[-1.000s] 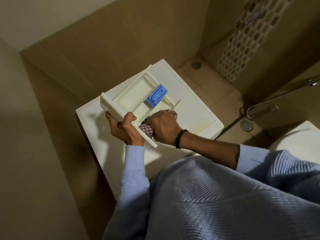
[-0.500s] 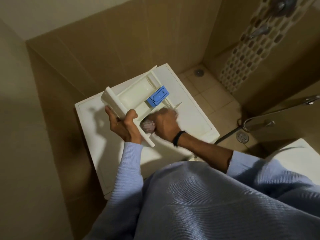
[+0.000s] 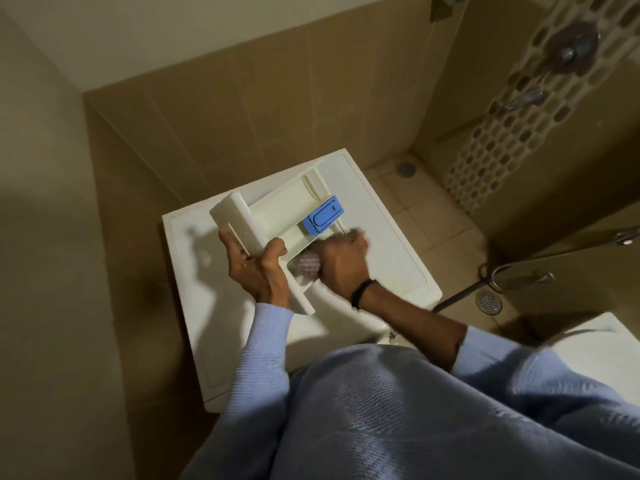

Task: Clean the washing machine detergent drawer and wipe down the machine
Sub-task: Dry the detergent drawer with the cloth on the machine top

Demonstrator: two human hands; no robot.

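Note:
A white detergent drawer (image 3: pixel 277 209) with a blue insert (image 3: pixel 322 214) is held above the white washing machine top (image 3: pixel 391 258). My left hand (image 3: pixel 256 268) grips the drawer's front panel, thumb over its inner edge. My right hand (image 3: pixel 341 261) is inside the near compartment, fingers curled round a checked cloth (image 3: pixel 309 265) pressed against the drawer floor. The hand is blurred and covers most of the cloth.
Tiled walls close in behind and to the left of the machine. A floor drain (image 3: pixel 488 301), a hose (image 3: pixel 460 294) and a metal rail (image 3: pixel 554 251) lie to the right, with a white toilet (image 3: pixel 602 341) at the lower right and shower fittings (image 3: pixel 571 46) above.
My right hand has rubbed the cloth back and forth inside the drawer. The view has tilted upward, so drawer and machine sit lower in frame. My left hand keeps its hold.

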